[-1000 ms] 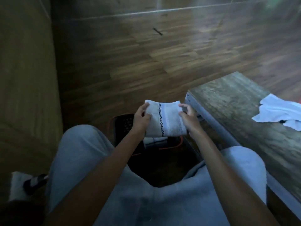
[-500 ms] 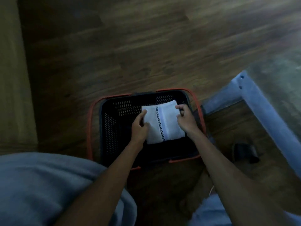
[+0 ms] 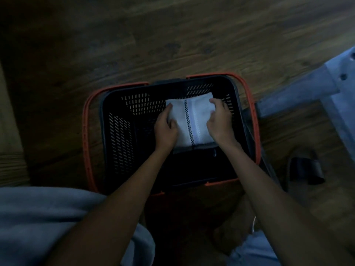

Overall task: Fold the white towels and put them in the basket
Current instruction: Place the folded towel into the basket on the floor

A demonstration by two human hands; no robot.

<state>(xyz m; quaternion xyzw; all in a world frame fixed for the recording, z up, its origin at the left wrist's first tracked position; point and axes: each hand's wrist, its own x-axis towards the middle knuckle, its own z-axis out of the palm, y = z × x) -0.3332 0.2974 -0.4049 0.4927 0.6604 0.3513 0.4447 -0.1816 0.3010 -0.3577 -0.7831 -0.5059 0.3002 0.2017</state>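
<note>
White folded towel [image 3: 192, 121] is inside the black basket [image 3: 123, 135]; left hand [image 3: 165, 129] and right hand [image 3: 220, 121] grip its sides.

Floor: dark wood planks [image 3: 153, 35] are running across the whole view, and the floor is carrying everything listed here.
Basket: a black perforated basket [image 3: 119, 135] is sitting directly on the floor near the middle, its open top facing up.
Handles: two orange handles [image 3: 85, 131] are lying folded down around the basket's rim, one along each side.
Dark object: a small dark object [image 3: 305, 169] is lying on the floor to the right of the basket, apart from it; the dim light is hiding what it is.
Frame: a pale grey-blue frame [image 3: 299, 93] is reaching in from the right edge, ending just beside the basket's right side.
Panel: a lighter wooden panel [image 3: 9, 131] is bordering the floor along the left edge.
</note>
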